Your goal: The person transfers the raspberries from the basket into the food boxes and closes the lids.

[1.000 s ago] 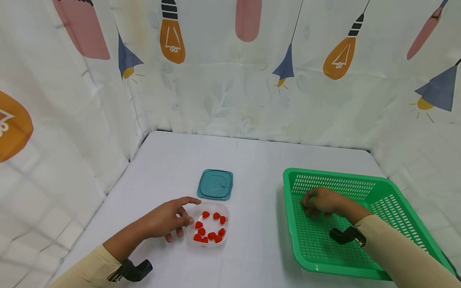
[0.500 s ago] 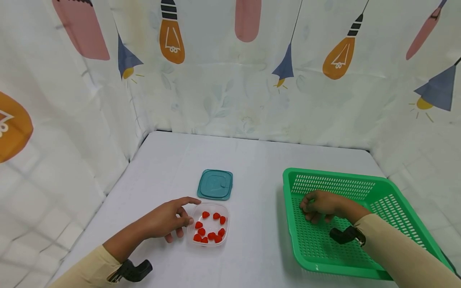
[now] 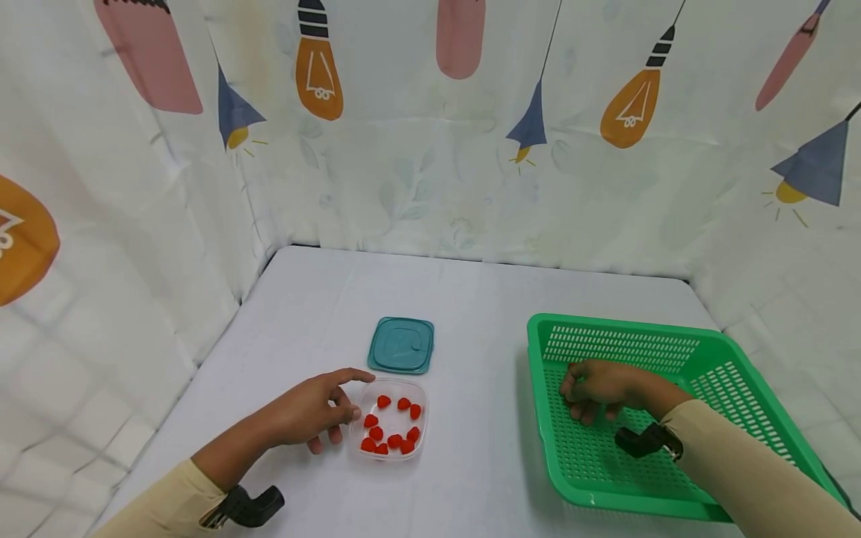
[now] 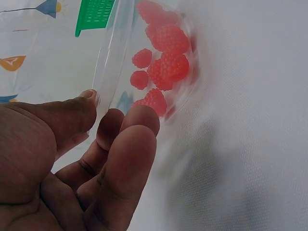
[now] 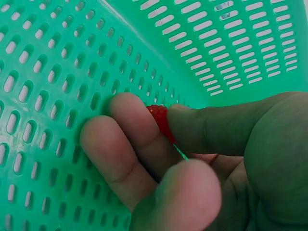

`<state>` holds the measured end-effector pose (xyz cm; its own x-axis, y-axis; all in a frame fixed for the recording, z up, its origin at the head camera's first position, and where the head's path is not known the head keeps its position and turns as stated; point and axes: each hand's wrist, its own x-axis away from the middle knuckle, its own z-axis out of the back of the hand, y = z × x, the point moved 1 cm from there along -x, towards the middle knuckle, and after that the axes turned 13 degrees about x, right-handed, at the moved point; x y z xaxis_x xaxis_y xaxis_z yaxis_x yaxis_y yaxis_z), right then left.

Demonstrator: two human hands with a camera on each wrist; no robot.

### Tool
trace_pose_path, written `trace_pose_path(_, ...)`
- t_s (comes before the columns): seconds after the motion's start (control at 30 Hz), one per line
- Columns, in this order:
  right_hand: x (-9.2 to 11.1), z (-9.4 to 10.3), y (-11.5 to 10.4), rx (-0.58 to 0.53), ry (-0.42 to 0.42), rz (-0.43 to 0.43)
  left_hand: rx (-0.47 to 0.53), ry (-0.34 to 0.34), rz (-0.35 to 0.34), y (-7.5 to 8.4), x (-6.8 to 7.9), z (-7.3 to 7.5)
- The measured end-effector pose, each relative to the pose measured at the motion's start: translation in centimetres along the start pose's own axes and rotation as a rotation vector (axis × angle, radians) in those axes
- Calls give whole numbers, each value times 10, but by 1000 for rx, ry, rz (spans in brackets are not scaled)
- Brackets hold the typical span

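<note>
Left hand (image 3: 316, 411): loosely spread, touching clear square plastic container (image 3: 397, 420).
Right hand (image 3: 602, 387): pinches a bumpy red raspberry (image 5: 162, 119) inside green slotted plastic basket (image 3: 592, 467).
Teal square plastic lid (image 3: 402, 345): just beyond container.

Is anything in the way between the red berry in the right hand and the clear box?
Yes: the green basket's left wall rises between the red berry and the clear box. Past it, nothing visible blocks the gap.

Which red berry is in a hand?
The red berry pinched by the right hand inside the green basket; the other visible berries lie in the clear container.
</note>
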<state>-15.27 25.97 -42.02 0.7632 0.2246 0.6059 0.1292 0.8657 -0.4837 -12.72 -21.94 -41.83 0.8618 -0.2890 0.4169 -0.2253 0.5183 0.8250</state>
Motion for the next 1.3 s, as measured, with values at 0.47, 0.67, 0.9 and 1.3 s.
trace_pose_path(0.47, 4, 5, -11, -167, 3, 120, 0, 4, 9, 0, 0, 0)
trace_pose_path(0.67, 9, 18, -16, -234, 52, 194, 0, -3, 6, 1, 1, -1)
trace_pose_path(0.9, 27, 39, -36, -250, 82, 242, -6, -7, 5, 3, 0, 0)
trace_pose_path(1.3, 39, 50, -75, -235, 69, 295, -7, -1, 9, 1, -1, 1)
